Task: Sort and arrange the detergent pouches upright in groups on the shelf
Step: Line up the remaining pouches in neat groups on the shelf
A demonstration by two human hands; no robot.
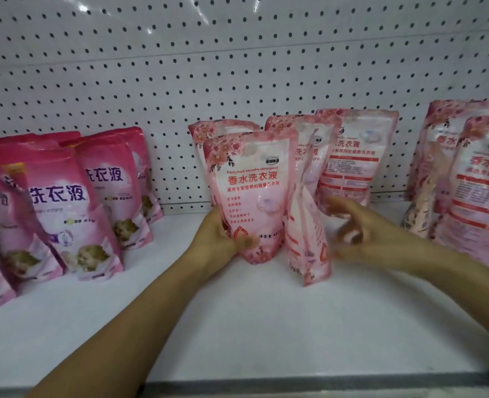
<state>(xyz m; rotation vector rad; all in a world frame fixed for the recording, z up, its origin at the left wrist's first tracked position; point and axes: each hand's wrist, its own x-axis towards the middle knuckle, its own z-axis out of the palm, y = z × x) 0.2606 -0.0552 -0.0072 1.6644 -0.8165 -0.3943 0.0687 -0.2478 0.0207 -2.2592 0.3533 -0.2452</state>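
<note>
The left hand [218,237] had its fingers curled around the lower left edge of an upright pale pink pouch [250,193], while the blurred right hand [361,231] held its fingers loosely spread, touching a sideways-turned pouch [306,234] just beside it. Behind them stood three more pale pouches [355,159] against the pegboard [237,67]; a group of darker pink pouches [65,196] stood well to the left on the white shelf [251,326], and further pale ones [473,179] crowded the right

On the white shelf [237,326] I count two kinds of plastic pouch. At its left end I make out about five dark pink detergent pouches [62,202]; some overlap. From the middle to the right edge I count eight pale pink floral detergent pouches [251,191], though overlaps make that uncertain.
</note>
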